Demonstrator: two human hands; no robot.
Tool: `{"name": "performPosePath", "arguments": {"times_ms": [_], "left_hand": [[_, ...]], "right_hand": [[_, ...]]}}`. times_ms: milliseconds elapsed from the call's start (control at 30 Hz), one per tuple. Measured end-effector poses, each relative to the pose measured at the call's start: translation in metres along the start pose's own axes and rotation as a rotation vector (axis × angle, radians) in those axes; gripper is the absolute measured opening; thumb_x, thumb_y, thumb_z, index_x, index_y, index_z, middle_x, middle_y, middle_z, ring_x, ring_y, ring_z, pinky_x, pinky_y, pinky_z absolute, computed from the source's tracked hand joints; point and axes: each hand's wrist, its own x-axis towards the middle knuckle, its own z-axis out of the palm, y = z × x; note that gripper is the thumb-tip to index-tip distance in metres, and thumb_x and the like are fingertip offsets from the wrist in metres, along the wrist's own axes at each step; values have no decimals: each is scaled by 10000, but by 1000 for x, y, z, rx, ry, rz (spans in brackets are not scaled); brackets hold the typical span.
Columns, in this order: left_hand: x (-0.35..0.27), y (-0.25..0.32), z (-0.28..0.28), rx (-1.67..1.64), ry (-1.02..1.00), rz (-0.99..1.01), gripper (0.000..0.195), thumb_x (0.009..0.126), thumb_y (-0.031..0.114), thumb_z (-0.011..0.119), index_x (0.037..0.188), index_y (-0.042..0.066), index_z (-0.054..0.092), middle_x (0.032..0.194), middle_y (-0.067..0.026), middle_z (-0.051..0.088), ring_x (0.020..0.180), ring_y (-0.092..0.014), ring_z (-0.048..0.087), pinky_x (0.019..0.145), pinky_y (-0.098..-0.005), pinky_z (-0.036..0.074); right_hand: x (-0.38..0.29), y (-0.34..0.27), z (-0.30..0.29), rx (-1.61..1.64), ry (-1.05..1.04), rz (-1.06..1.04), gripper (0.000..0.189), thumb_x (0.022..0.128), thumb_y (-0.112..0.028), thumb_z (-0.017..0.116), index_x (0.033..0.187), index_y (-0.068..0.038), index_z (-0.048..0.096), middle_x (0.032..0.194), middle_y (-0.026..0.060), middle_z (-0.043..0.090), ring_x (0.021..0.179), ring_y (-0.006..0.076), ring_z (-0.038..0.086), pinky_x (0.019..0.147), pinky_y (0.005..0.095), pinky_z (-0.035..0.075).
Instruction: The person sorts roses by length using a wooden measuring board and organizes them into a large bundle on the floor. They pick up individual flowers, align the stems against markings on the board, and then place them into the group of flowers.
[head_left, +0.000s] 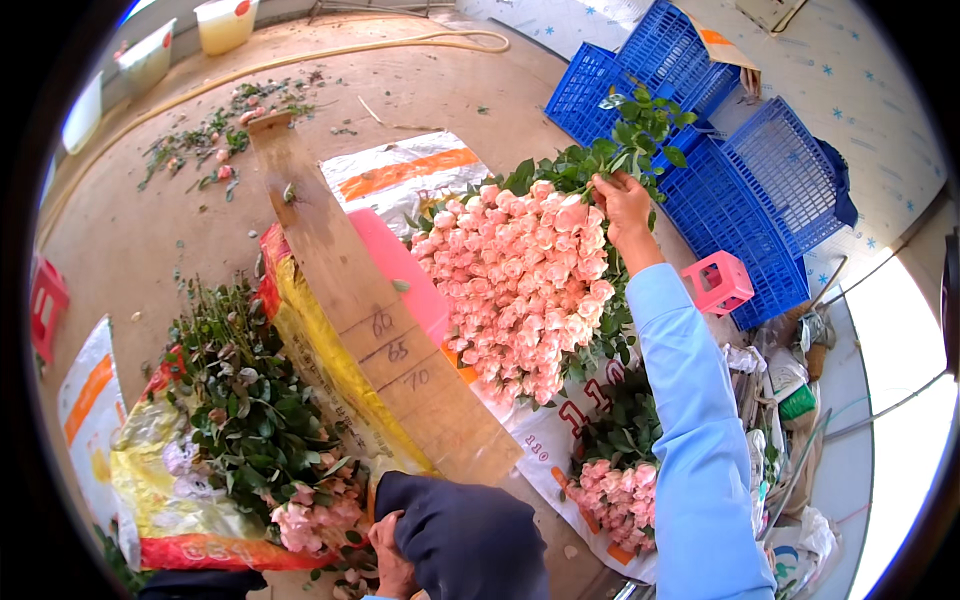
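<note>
My right hand (622, 214) reaches to the far right edge of a large heap of pink roses (525, 277). Its fingers are pinched on a leafy rose stem (616, 161) there. Beside my dark-clothed knee (465, 536) is my left hand (391, 551), partly hidden by it; whether those fingers hold anything cannot be made out. Close to that hand lie pink roses (319, 517) with long leafy stems on a yellow and red plastic sack (150, 487). Between the two piles stretches a wooden board (360, 300) with marked lines and the numbers 60, 65 and 70.
Blue plastic crates (735, 195) stand at the far right, near a pink stool (720, 283). A smaller bunch of pink roses (615, 495) lies beneath my right arm. Leaf scraps (202, 142) and a hose (300, 56) are on the floor. A pink panel (397, 270) adjoins the board.
</note>
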Motion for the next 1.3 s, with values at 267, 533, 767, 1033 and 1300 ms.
{"name": "performPosePath", "arguments": {"times_ms": [267, 533, 767, 1033, 1300], "left_hand": [[4, -3, 3, 7, 79, 22, 701, 833, 205, 670, 1435, 115, 321, 1287, -144, 535, 1171, -353, 464, 1030, -455, 330], [7, -3, 7, 51, -11, -67, 618, 844, 169, 649, 1392, 102, 373, 1257, -134, 576, 1125, -345, 498, 1027, -434, 333], [15, 13, -6, 45, 27, 103, 992, 602, 150, 821, 1429, 83, 277, 1282, -212, 510, 1130, -381, 523, 981, -503, 321], [13, 25, -8, 37, 28, 90, 1011, 617, 168, 863, 1427, 86, 263, 1304, -191, 476, 1207, -367, 475, 1004, -488, 313], [5, 34, -14, 0, -1, -1, 939, 682, 235, 852, 1442, 65, 327, 1335, -178, 480, 1251, -362, 453, 1048, -470, 296]], "right_hand": [[58, 34, -6, -340, 176, 31, 318, 811, -61, 759, 1068, 80, 638, 914, 132, 707, 751, 181, 677, 641, 289, 550], [60, 63, -16, -1134, 245, -58, 415, 746, -382, 767, 1033, -84, 739, 1024, 143, 727, 1002, 319, 684, 881, 398, 529], [44, 34, 2, -1124, 278, -167, 357, 815, -386, 661, 1093, -166, 710, 1132, 93, 704, 1076, 319, 651, 904, 450, 513], [-84, -7, 69, -501, -290, -242, 195, 891, -138, 663, 1032, -10, 707, 889, 79, 728, 792, 125, 669, 695, 259, 515], [-266, -96, 162, -271, -844, -191, 175, 904, -68, 627, 1047, 18, 681, 839, 27, 685, 743, 65, 612, 676, 231, 498]]}}
